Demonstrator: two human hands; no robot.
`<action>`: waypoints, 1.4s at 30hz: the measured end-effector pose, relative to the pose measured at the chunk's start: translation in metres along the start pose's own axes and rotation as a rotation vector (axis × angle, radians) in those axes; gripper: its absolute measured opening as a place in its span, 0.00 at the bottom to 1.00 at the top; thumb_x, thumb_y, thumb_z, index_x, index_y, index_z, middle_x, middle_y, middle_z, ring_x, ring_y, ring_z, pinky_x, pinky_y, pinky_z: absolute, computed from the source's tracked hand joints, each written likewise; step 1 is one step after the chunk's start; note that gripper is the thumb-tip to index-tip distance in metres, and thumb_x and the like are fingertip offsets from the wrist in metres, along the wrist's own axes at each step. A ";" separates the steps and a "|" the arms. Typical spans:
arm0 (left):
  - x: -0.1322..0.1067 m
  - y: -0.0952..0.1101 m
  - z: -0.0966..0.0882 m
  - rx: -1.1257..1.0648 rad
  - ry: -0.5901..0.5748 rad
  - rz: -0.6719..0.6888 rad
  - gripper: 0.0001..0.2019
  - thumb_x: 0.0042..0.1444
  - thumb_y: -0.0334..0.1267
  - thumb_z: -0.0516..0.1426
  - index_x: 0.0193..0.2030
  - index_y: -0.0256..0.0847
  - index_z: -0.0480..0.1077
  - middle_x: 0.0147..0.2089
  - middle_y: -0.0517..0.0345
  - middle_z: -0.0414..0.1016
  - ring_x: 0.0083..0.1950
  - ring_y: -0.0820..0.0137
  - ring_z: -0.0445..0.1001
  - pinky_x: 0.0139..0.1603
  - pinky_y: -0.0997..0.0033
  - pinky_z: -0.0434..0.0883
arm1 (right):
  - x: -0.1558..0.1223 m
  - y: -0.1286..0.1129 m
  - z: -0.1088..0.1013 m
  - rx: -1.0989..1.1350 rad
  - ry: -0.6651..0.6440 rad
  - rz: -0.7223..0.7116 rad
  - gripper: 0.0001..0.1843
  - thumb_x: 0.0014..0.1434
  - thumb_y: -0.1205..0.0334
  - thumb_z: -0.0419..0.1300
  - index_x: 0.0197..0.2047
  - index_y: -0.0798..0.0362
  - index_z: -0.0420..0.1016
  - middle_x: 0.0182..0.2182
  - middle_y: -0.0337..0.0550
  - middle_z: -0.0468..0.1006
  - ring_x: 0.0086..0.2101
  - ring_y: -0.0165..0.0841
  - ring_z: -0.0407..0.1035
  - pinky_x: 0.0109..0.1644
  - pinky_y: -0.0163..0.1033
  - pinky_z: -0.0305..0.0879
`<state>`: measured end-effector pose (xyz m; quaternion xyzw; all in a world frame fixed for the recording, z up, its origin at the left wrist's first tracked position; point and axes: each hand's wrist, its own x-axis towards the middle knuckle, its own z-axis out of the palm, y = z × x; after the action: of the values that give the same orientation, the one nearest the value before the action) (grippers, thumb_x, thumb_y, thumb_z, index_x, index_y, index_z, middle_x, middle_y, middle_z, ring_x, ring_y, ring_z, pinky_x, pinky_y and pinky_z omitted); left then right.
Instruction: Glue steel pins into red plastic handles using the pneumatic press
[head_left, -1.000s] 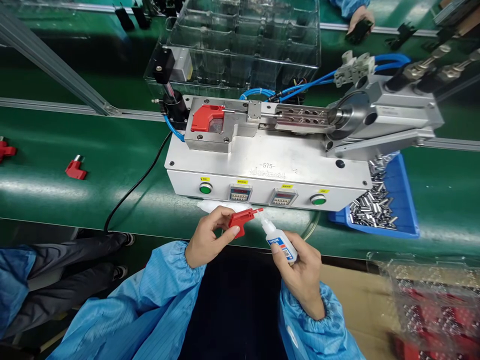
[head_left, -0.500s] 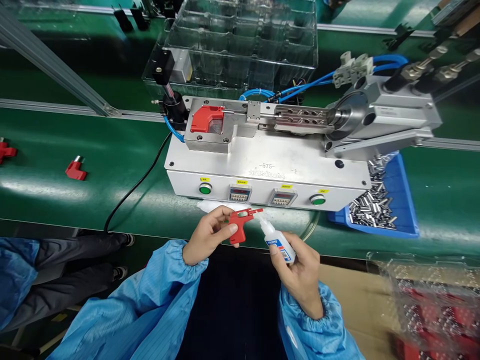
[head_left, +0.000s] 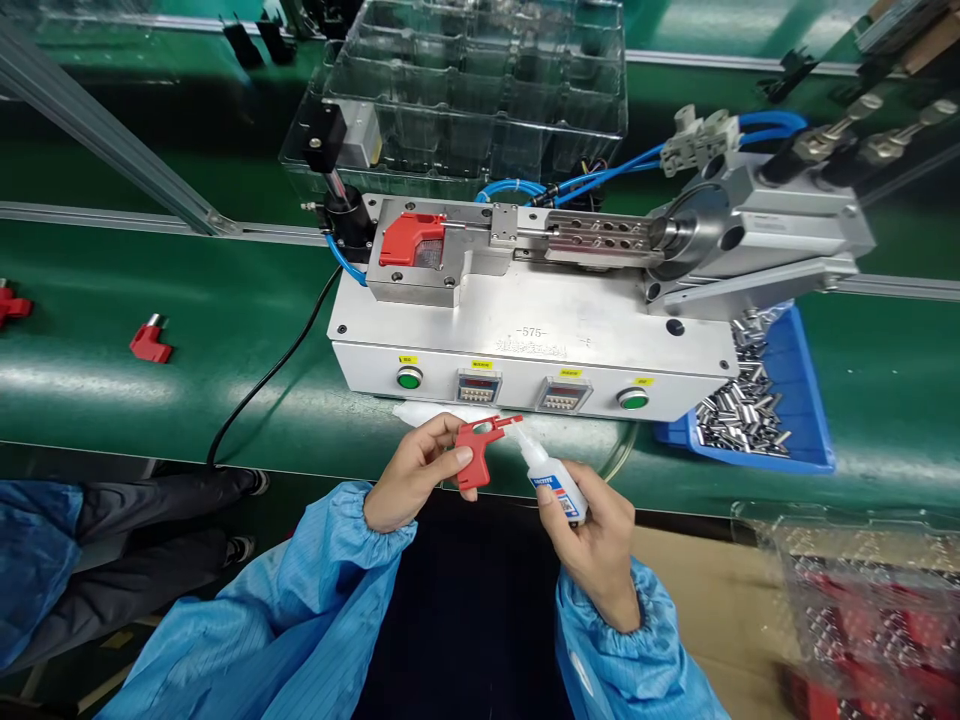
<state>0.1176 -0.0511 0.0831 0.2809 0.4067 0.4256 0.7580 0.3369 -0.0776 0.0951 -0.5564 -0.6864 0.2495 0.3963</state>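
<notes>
Left hand [head_left: 416, 475]: closed on a red plastic part [head_left: 478, 448], pinched between thumb and fingers, held in front of the machine above the near edge of the belt.
Right hand [head_left: 596, 535]: wrapped around a small white glue bottle [head_left: 553, 482], tilted up and to the left.
Nozzle: its tip meets the narrow right end of the red part; actual contact is hard to confirm.
Press machine [head_left: 540, 335]: just behind both hands, another red part [head_left: 409, 240] seated in its fixture.
Blue tray [head_left: 802, 400]: right of the machine, heaped with small metal sleeves [head_left: 742, 410].
Green belt [head_left: 150, 390]: a loose red piece [head_left: 150, 340] lies far left.
</notes>
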 end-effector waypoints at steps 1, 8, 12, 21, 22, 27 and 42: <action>0.000 0.000 0.000 -0.008 -0.001 -0.007 0.22 0.57 0.52 0.72 0.43 0.39 0.72 0.32 0.61 0.80 0.24 0.73 0.78 0.29 0.72 0.80 | 0.000 0.000 0.000 0.006 0.017 -0.006 0.05 0.70 0.60 0.61 0.42 0.51 0.77 0.27 0.39 0.77 0.22 0.30 0.66 0.27 0.37 0.65; -0.001 0.001 -0.003 -0.075 -0.055 -0.093 0.21 0.59 0.52 0.71 0.43 0.39 0.71 0.26 0.63 0.76 0.22 0.73 0.77 0.28 0.74 0.77 | 0.001 0.003 0.000 0.033 0.011 -0.065 0.03 0.68 0.63 0.62 0.45 0.51 0.76 0.29 0.39 0.76 0.25 0.31 0.68 0.28 0.37 0.64; 0.000 -0.001 -0.004 -0.098 -0.064 -0.121 0.22 0.59 0.53 0.71 0.45 0.39 0.71 0.27 0.62 0.77 0.22 0.74 0.76 0.27 0.75 0.76 | 0.001 0.002 0.002 0.036 0.034 -0.046 0.03 0.69 0.63 0.62 0.45 0.51 0.77 0.30 0.40 0.78 0.25 0.32 0.69 0.29 0.37 0.66; -0.001 -0.002 -0.010 0.091 0.017 0.013 0.22 0.60 0.54 0.70 0.46 0.39 0.72 0.35 0.58 0.81 0.26 0.72 0.77 0.32 0.69 0.78 | -0.009 0.029 0.005 0.082 0.040 0.171 0.11 0.71 0.57 0.61 0.54 0.50 0.72 0.41 0.44 0.82 0.37 0.36 0.76 0.41 0.39 0.72; -0.003 -0.003 -0.013 0.128 0.034 0.028 0.22 0.60 0.54 0.70 0.48 0.39 0.73 0.37 0.58 0.82 0.27 0.72 0.77 0.33 0.69 0.78 | -0.011 0.034 0.007 0.107 0.014 0.191 0.12 0.72 0.58 0.60 0.56 0.49 0.69 0.44 0.46 0.82 0.42 0.38 0.78 0.46 0.41 0.73; -0.010 -0.017 -0.040 0.294 0.141 -0.024 0.31 0.58 0.55 0.70 0.62 0.43 0.70 0.43 0.55 0.84 0.32 0.69 0.77 0.39 0.67 0.76 | -0.019 0.058 0.020 0.064 -0.063 0.167 0.09 0.70 0.65 0.55 0.52 0.48 0.65 0.51 0.51 0.77 0.54 0.41 0.74 0.59 0.48 0.71; -0.012 -0.042 -0.072 0.203 0.262 -0.084 0.32 0.58 0.56 0.69 0.65 0.45 0.71 0.53 0.50 0.79 0.34 0.70 0.69 0.29 0.70 0.70 | 0.042 0.071 -0.118 -0.550 -0.036 0.330 0.14 0.72 0.66 0.53 0.53 0.54 0.79 0.47 0.51 0.84 0.48 0.42 0.78 0.57 0.46 0.74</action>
<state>0.0699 -0.0758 0.0186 0.2810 0.5543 0.3831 0.6834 0.4715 -0.0303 0.1174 -0.7420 -0.6355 0.1252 0.1728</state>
